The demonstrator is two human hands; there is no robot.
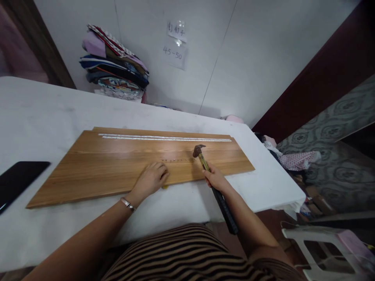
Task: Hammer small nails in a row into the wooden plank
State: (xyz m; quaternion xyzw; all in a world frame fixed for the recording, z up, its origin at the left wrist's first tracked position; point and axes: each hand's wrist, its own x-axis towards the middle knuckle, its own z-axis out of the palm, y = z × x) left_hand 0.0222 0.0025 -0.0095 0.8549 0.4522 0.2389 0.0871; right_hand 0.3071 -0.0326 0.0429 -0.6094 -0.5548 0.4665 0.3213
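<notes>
A wooden board (102,164) lies on the white-covered table in front of me. My right hand (215,178) grips a claw hammer (201,156) partway along its shaft, its dark handle end pointing back toward my body. The hammer's head is over the board, near the right end of a short row of small nails (174,159). My left hand (151,177) rests on the board near its front edge, left of the nails. Its fingers are curled together, and whatever they may hold is hidden. A small yellow thing (165,187) shows below that hand at the board's edge.
Two white printed strips (164,137) run along the board's far side. A black phone or tablet (20,181) lies at the left. Folded cloths (115,62) are stacked by the wall. A white plastic stool (319,238) stands at the lower right, beyond the table (73,105).
</notes>
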